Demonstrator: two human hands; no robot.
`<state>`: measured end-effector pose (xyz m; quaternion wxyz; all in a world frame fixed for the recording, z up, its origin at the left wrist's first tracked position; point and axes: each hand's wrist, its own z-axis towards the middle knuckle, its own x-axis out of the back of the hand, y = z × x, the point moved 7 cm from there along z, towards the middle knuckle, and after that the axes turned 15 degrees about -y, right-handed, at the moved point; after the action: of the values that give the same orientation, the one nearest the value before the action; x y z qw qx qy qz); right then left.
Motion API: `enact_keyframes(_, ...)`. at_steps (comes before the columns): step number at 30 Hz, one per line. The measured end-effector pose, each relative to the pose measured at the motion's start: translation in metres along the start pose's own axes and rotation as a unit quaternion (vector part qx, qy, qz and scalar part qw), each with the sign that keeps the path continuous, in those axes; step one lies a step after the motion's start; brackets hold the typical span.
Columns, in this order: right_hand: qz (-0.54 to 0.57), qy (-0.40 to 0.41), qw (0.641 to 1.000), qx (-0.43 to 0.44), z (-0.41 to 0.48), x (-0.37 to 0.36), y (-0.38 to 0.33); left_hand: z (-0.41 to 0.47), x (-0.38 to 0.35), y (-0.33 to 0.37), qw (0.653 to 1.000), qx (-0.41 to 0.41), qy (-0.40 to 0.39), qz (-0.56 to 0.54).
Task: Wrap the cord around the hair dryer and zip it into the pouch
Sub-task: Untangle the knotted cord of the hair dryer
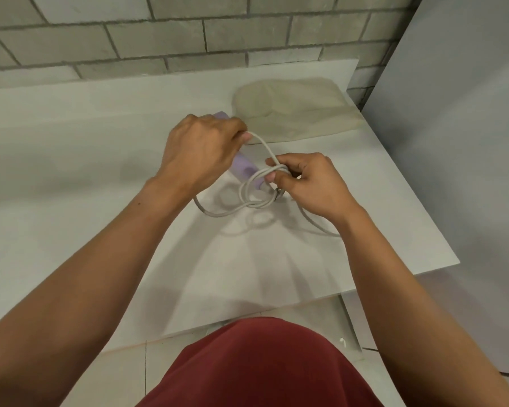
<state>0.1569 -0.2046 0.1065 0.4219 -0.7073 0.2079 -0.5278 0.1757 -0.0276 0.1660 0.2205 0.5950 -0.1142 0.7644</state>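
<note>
Lilac hair dryer [242, 169] is being held over the middle of the white table [71, 148], mostly hidden by the left hand [200, 151], whose fingers are curling round its body and catching one strand of the grey cord [249, 201]. The right hand [306, 183] is pinching several gathered loops just beside the dryer's near end. Done well, I judge, these loops are wanting even tension and laying side by side rather than crossing, with the loose tail under the right wrist fed in gradually. The beige pouch [291, 113] is lying far right, apart from both hands. Open room is lying leftward; the table's right edge is running near the trailing cord.
</note>
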Motion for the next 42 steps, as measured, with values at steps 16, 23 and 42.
enact_keyframes(16, -0.039, -0.035, 0.999, 0.007, 0.01, -0.007, 0.001, -0.006, -0.009, 0.019, 0.987, -0.096, -0.11, -0.062)
enact_keyframes(23, -0.024, -0.036, 0.999, 0.006, 0.007, -0.007, 0.002, -0.006, -0.02, 0.028, 0.976, -0.08, -0.202, -0.011)
enact_keyframes(42, -0.008, -0.074, 0.997, -0.011, 0.01, -0.013, 0.015, -0.023, -0.009, 0.001, 0.992, -0.054, -0.082, -0.075)
